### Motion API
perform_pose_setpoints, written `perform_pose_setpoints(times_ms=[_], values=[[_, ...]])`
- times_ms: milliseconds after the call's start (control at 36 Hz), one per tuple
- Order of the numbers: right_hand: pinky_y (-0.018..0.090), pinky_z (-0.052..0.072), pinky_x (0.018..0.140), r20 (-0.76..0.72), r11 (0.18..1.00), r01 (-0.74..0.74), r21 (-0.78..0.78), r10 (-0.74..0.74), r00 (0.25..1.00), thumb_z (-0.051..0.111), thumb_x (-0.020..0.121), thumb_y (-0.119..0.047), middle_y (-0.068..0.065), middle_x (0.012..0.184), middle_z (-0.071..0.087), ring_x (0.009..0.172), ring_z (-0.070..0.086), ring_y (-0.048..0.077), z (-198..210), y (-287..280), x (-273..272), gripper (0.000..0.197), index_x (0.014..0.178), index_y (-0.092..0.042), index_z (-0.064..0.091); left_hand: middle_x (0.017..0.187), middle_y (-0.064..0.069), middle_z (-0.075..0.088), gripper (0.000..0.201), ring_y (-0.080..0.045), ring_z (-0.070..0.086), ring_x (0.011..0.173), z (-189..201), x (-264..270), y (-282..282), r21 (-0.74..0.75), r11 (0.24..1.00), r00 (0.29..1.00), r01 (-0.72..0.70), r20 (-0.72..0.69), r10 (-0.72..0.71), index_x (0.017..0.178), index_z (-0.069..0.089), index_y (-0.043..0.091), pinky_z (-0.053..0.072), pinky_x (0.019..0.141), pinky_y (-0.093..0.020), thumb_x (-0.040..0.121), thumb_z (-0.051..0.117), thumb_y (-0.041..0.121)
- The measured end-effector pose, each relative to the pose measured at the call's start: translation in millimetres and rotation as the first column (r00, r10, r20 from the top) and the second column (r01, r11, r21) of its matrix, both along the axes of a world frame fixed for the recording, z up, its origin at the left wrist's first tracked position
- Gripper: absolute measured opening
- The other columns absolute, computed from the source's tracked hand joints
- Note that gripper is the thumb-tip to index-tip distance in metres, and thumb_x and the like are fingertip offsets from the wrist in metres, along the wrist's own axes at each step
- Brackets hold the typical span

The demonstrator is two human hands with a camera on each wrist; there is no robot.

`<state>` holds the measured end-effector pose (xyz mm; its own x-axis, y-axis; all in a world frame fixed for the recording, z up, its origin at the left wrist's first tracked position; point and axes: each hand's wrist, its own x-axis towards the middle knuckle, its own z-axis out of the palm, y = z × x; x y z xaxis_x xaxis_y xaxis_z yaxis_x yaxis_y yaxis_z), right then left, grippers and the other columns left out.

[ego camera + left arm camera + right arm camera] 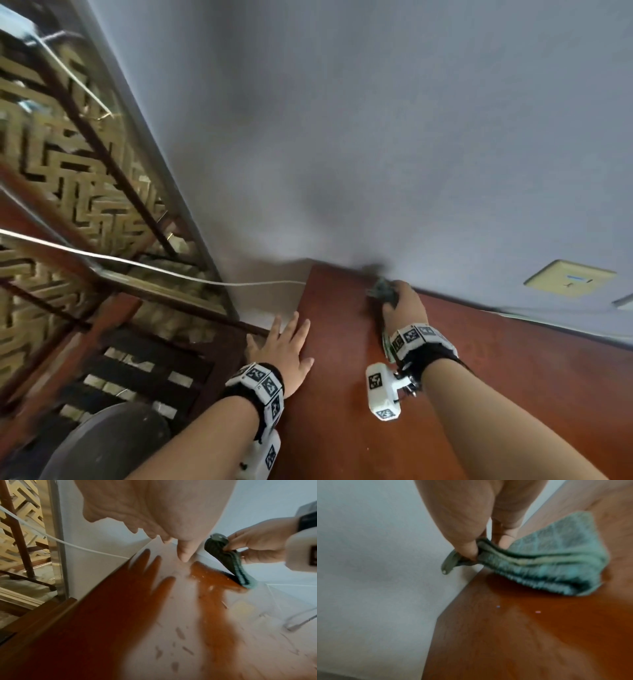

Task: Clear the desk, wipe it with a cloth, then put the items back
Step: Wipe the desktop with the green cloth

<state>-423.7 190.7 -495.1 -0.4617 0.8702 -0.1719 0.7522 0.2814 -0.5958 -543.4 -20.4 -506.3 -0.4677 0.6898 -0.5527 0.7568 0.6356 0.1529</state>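
A reddish-brown wooden desk stands against a pale wall. My right hand grips a folded green cloth at the desk's far left corner, by the wall. The right wrist view shows the cloth pinched between thumb and fingers, its fold lying on the wood. In the left wrist view the cloth stands on edge against the desk. My left hand lies flat with fingers spread on the desk's left edge. Small crumbs and smears dot the glossy desk top.
A white cable runs from the left to the desk's corner. Left of the desk are a wooden lattice railing and stairs. A yellowish wall socket sits on the wall at right.
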Motion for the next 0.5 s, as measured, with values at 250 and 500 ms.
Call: perform_pose_setpoints(times_ms=[250,500], values=[[0.047,0.009,0.116,0.446,0.959,-0.277,-0.057,0.273,0.852,0.049,0.090,-0.051,-0.003,0.160,-0.011,0.146,-0.006,0.031,-33.1,-22.2,-35.6,0.084,0.152,-0.024,-0.001,0.161,0.015,-0.023,0.069,-0.018,-0.021,0.149,-7.2,-8.4,2.2,-0.035,0.998,0.999,0.051,0.016,-0.050,0.155,-0.010,0.038,0.002,0.113,-0.071,0.102,0.031,0.052],[0.042,-0.002,0.117,0.397,0.831,-0.555,-0.049,0.526,0.752,0.036,0.098,-0.042,-0.010,0.159,-0.011,0.146,-0.012,0.024,-34.3,-18.6,-65.9,0.066,0.151,-0.031,-0.003,0.159,0.020,-0.026,0.067,-0.020,-0.024,0.148,-19.5,-16.5,-4.0,0.005,0.997,0.996,0.074,0.051,-0.074,0.153,-0.012,0.043,-0.002,0.113,-0.070,0.101,0.029,0.055]])
